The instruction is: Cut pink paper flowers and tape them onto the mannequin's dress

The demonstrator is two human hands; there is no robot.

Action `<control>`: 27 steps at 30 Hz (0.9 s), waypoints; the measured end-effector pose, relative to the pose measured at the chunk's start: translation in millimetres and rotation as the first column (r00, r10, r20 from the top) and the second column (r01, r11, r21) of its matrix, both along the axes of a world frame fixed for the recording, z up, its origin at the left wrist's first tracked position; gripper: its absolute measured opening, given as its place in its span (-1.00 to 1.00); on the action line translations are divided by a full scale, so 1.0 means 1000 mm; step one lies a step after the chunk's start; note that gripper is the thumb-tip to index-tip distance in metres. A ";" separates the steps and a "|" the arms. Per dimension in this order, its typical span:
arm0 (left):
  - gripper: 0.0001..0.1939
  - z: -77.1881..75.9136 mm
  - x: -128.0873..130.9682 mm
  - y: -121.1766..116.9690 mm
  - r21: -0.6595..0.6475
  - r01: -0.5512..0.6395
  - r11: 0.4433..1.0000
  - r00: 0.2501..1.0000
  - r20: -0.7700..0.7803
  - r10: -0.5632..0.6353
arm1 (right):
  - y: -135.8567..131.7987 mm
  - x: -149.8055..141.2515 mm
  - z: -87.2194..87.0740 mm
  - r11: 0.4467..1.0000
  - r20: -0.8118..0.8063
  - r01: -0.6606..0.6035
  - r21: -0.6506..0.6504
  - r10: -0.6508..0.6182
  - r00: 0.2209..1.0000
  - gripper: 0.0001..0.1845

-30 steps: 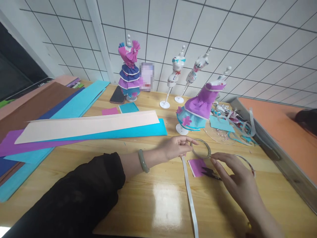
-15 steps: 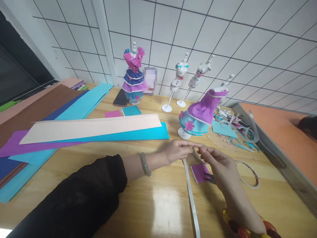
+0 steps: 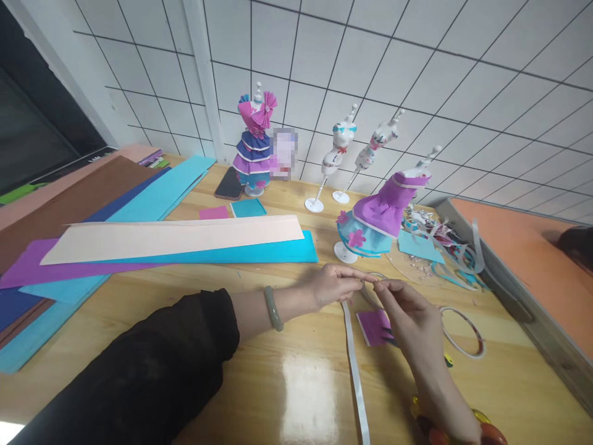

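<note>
My left hand is closed, index finger stretched toward my right hand. A narrow white strip hangs from under the left fingers and runs down to the frame's bottom edge. The right thumb and fingers are pinched at the left fingertip; what they hold is too small to make out. Just below lies a purple square with a white edge, dark blades over its right side. A thin tape roll is partly hidden behind the hands. Another tape roll lies right of my right wrist.
A doll form in a purple and blue dress stands beyond my hands. Two white doll forms and one in a tiered dress stand by the wall. Folded coloured paper covers the left, a phone behind it. Scraps lie right.
The view has shifted slightly. My right hand has turned a little at the wrist, and a small yellow part now shows beside it. Both hands stay together at the fingertips.
</note>
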State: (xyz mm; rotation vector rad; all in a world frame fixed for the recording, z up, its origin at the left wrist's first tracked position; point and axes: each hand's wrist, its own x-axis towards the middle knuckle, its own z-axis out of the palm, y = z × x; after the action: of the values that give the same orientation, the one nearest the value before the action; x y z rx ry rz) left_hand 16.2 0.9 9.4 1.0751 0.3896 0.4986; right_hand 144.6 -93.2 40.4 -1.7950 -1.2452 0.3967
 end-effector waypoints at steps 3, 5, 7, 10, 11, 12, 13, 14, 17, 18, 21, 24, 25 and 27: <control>-0.64 0.001 0.000 0.001 -0.019 -0.005 1.000 1.000 -0.014 0.005 | 0.000 -0.003 0.003 1.000 0.183 -0.017 0.024 0.013 0.983 -0.72; -0.66 0.001 0.000 0.001 -0.038 -0.020 0.999 1.000 0.000 0.020 | 0.001 -0.005 0.005 0.998 0.246 -0.043 0.034 0.034 0.969 -0.73; -0.69 0.002 0.000 0.002 -0.056 -0.042 0.998 0.999 0.012 0.042 | 0.002 -0.006 0.008 0.996 0.278 -0.078 0.045 0.062 0.959 -0.75; -0.71 0.006 0.000 0.004 -0.087 -0.092 0.992 0.996 -0.025 0.090 | 0.004 -0.009 0.010 0.985 0.285 -0.150 0.079 0.122 0.951 -0.78; -0.72 0.008 -0.001 0.005 -0.098 -0.122 0.988 0.992 -0.043 0.119 | 0.004 -0.010 0.011 0.980 0.277 -0.177 0.095 0.145 0.950 -0.79; -0.74 0.010 -0.001 0.007 -0.106 -0.161 0.981 0.986 -0.053 0.157 | 0.005 -0.012 0.013 0.973 0.262 -0.202 0.111 0.168 0.950 -0.81; -0.76 0.012 -0.001 0.008 -0.116 -0.198 0.973 0.980 -0.046 0.194 | 0.007 -0.013 0.014 0.967 0.241 -0.222 0.126 0.188 0.952 -0.82; -0.79 0.013 -0.001 0.010 -0.134 -0.230 0.964 0.973 -0.028 0.229 | 0.009 -0.015 0.016 0.962 0.214 -0.235 0.140 0.202 0.956 -0.84; -0.91 0.016 -0.002 0.019 -0.246 -0.243 0.938 0.962 0.058 0.265 | 0.018 -0.020 0.023 0.960 0.116 -0.232 0.157 0.215 0.970 -0.86; -0.96 0.016 -0.003 0.022 -0.294 -0.221 0.930 0.963 0.088 0.256 | 0.022 -0.021 0.025 0.963 0.087 -0.221 0.154 0.210 0.974 -0.86; -0.79 0.016 -0.006 0.034 -0.386 -0.075 0.920 0.967 0.199 0.162 | 0.032 -0.024 0.029 0.974 -0.021 -0.190 0.125 0.194 0.981 -0.82; -0.74 0.019 -0.009 0.043 -0.414 0.038 0.910 0.958 0.274 0.084 | 0.040 -0.026 0.030 0.978 -0.164 -0.177 0.114 0.194 0.967 -0.77; -0.74 0.020 -0.010 0.045 -0.420 0.059 0.906 0.956 0.284 0.070 | 0.042 -0.027 0.030 0.978 -0.204 -0.175 0.109 0.195 0.959 -0.75; -0.75 0.022 -0.010 0.046 -0.426 0.092 0.900 0.955 0.293 0.040 | 0.045 -0.027 0.028 0.981 -0.266 -0.176 0.087 0.193 0.944 -0.72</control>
State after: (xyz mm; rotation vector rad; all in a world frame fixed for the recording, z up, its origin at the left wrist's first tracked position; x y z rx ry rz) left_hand 6.7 47.2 31.8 0.5568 0.2054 0.5092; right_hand 117.2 -47.8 68.5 -1.5158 -1.2166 0.6817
